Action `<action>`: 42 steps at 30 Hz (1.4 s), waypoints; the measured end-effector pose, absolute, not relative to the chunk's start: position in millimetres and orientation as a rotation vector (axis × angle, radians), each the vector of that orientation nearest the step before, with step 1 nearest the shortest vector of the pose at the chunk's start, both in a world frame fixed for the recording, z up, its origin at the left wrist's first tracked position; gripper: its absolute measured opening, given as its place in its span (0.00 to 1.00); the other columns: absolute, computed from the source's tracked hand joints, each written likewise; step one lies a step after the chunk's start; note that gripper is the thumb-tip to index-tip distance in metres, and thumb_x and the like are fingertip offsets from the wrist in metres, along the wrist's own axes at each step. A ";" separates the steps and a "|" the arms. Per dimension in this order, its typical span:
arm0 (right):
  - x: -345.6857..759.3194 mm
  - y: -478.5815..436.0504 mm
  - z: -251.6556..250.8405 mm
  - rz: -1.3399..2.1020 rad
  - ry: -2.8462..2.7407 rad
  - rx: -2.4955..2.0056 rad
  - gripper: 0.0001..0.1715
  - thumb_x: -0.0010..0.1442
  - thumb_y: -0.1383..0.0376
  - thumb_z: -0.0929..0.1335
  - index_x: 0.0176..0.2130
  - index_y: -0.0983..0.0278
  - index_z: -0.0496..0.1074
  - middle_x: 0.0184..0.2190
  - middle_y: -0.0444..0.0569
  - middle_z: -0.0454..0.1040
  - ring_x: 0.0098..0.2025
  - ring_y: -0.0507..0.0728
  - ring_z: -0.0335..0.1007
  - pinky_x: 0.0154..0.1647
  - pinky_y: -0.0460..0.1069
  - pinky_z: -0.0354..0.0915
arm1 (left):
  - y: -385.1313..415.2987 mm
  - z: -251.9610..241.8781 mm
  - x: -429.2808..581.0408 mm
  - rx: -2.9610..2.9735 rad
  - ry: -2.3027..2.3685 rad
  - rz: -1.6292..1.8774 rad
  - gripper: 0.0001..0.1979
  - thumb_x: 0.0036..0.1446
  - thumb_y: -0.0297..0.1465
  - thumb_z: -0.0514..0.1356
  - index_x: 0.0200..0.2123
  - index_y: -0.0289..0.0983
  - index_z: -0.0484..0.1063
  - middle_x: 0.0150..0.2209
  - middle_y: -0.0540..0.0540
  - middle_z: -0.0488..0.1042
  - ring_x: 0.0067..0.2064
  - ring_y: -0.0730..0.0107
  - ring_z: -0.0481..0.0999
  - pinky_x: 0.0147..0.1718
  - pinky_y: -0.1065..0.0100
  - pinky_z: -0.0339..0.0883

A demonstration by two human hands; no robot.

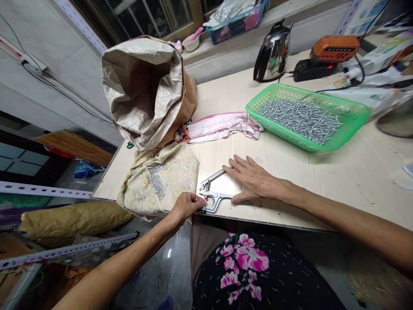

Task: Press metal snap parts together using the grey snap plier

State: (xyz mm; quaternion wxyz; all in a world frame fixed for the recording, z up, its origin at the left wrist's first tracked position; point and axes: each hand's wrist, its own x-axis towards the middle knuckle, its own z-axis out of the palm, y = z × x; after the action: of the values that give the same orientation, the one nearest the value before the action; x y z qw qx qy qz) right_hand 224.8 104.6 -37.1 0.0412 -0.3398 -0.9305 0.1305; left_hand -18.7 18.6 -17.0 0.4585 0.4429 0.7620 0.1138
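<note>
Silver hand-press pliers (218, 199) with two handles, a coiled spring and a small red part at the jaw lie near the table's front edge. At the jaw, my left hand (185, 206) is closed in a pinch; whatever is between thumb and finger is too small to make out. My right hand (250, 178) is open, its fingers spread across the handle ends, not wrapped round them. Left of the pliers, a heap of small silver metal pins (157, 181) rests on a floral cloth (180, 163). Many similar pieces (300, 118) fill a green plastic basket (353, 116).
A large paper sack (189, 94) stands open at the back left, with a crumpled pink-and-white cloth (222, 128) beside it. Farther back are a steel kettle (274, 51) and an orange battery (335, 48) on a black charger (314, 70). The table's front edge runs close to my lap.
</note>
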 end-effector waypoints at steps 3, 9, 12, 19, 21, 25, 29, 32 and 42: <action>224.4 109.8 -33.6 0.409 -2.896 -1.006 0.61 0.43 0.38 0.72 0.63 0.69 0.56 0.60 0.66 0.61 0.62 0.76 0.52 0.59 0.69 0.51 | 19.9 -17.5 -17.7 1.068 1.885 0.278 0.11 0.42 0.36 0.64 0.22 0.32 0.75 0.17 0.52 0.69 0.21 0.76 0.65 0.23 0.72 0.59; 221.9 96.5 -27.5 0.339 -2.845 -0.957 0.39 0.53 0.50 0.73 0.56 0.68 0.64 0.46 0.58 0.72 0.46 0.66 0.64 0.46 0.58 0.60 | 17.5 -20.4 -22.0 1.150 1.886 0.207 0.13 0.47 0.38 0.63 0.23 0.32 0.75 0.17 0.52 0.67 0.22 0.73 0.66 0.24 0.72 0.60; 222.6 88.6 -29.0 0.344 -2.794 -0.919 0.32 0.57 0.57 0.71 0.56 0.66 0.63 0.43 0.55 0.72 0.43 0.63 0.63 0.43 0.56 0.58 | 10.0 -15.3 -15.0 1.492 1.987 0.181 0.12 0.52 0.37 0.62 0.24 0.33 0.74 0.24 0.48 0.70 0.29 0.67 0.71 0.30 0.68 0.66; 227.8 81.2 -35.3 0.460 -2.658 -0.871 0.37 0.58 0.59 0.71 0.60 0.67 0.57 0.45 0.57 0.71 0.43 0.62 0.62 0.43 0.56 0.61 | 33.9 -10.8 24.0 2.482 1.471 0.199 0.32 0.52 0.34 0.67 0.58 0.34 0.61 0.61 0.34 0.61 0.62 0.51 0.60 0.60 0.52 0.58; 233.4 81.0 -35.4 0.500 -2.652 -0.892 0.41 0.53 0.56 0.74 0.59 0.68 0.58 0.47 0.59 0.69 0.45 0.64 0.62 0.44 0.57 0.62 | 48.6 -13.3 28.0 2.520 1.320 0.092 0.35 0.53 0.34 0.67 0.60 0.32 0.57 0.60 0.33 0.62 0.61 0.52 0.61 0.59 0.53 0.59; 244.5 76.7 -31.1 0.548 -2.680 -0.948 0.33 0.52 0.57 0.74 0.51 0.68 0.64 0.45 0.57 0.68 0.46 0.64 0.62 0.44 0.56 0.64 | 65.3 -12.5 33.5 2.554 1.237 -0.059 0.36 0.53 0.36 0.66 0.60 0.31 0.56 0.55 0.34 0.66 0.54 0.53 0.66 0.54 0.54 0.64; 247.4 74.4 -34.6 0.445 -2.622 -1.016 0.22 0.57 0.60 0.71 0.48 0.66 0.65 0.42 0.55 0.68 0.44 0.62 0.62 0.42 0.56 0.63 | 70.8 -8.8 43.7 2.564 1.245 -0.087 0.24 0.56 0.36 0.64 0.53 0.33 0.63 0.48 0.39 0.69 0.50 0.55 0.67 0.48 0.57 0.67; 246.5 81.5 -43.4 0.345 -2.611 -1.104 0.16 0.58 0.61 0.71 0.43 0.66 0.67 0.39 0.54 0.68 0.40 0.62 0.62 0.39 0.54 0.61 | 74.1 -10.2 48.4 2.550 1.292 -0.113 0.13 0.59 0.34 0.62 0.45 0.33 0.68 0.42 0.41 0.70 0.46 0.57 0.67 0.45 0.59 0.67; 239.3 107.9 -49.5 0.372 -2.678 -1.023 0.09 0.65 0.63 0.66 0.34 0.66 0.69 0.33 0.50 0.70 0.36 0.57 0.63 0.38 0.51 0.58 | 78.5 -28.7 50.7 2.486 1.426 0.013 0.09 0.65 0.33 0.54 0.35 0.35 0.71 0.36 0.43 0.72 0.44 0.60 0.70 0.43 0.60 0.67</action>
State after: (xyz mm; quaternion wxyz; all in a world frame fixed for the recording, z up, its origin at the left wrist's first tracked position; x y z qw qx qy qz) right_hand 239.3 107.9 -49.5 0.1251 -0.3511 -0.9191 0.1277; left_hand 50.7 78.5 -28.7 0.1373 0.8591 0.4930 0.0046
